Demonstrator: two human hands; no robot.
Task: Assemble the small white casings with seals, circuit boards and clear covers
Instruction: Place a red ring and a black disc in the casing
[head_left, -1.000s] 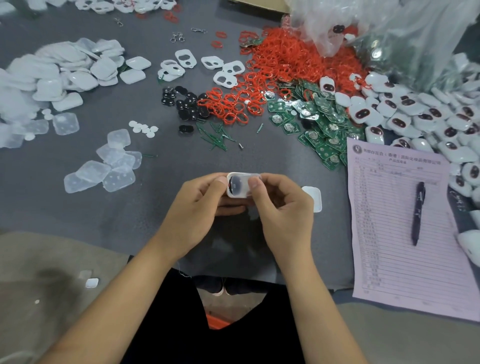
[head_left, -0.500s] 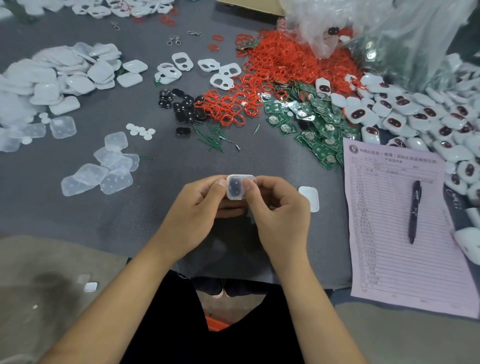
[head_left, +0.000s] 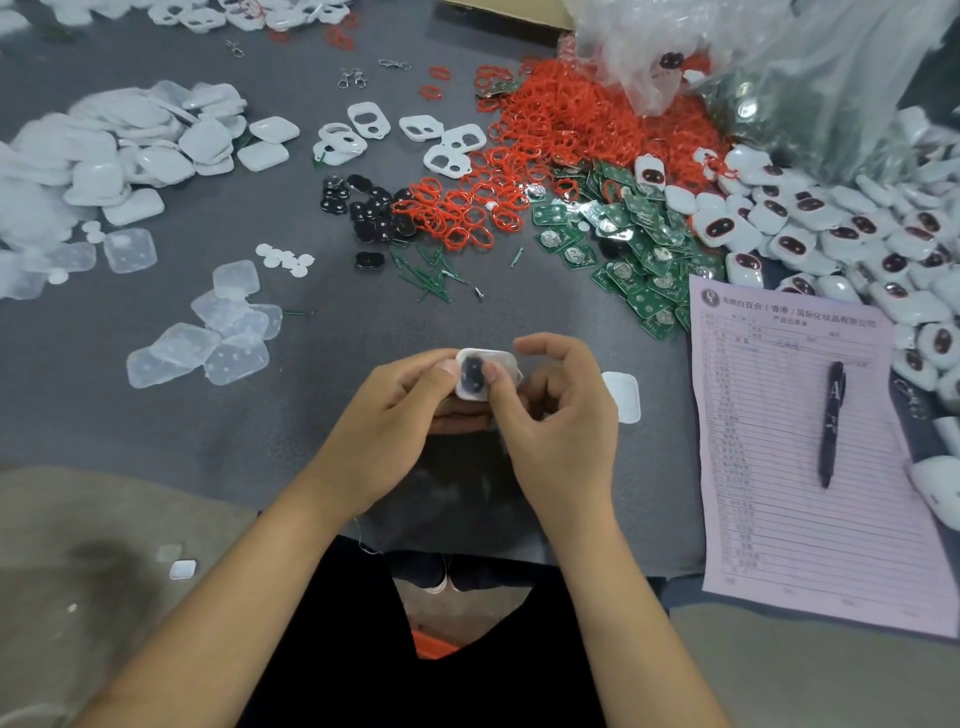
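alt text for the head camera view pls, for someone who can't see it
Two bare hands hold a small white casing above a grey table: the left hand grips it while the right hand's thumb presses its dark centre. Behind lie red seals, green circuit boards, clear covers and finished casings; a pen rests on a printed form to the right.

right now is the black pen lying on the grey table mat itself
No, the black pen lies on the pale pink printed form, right of both hands.
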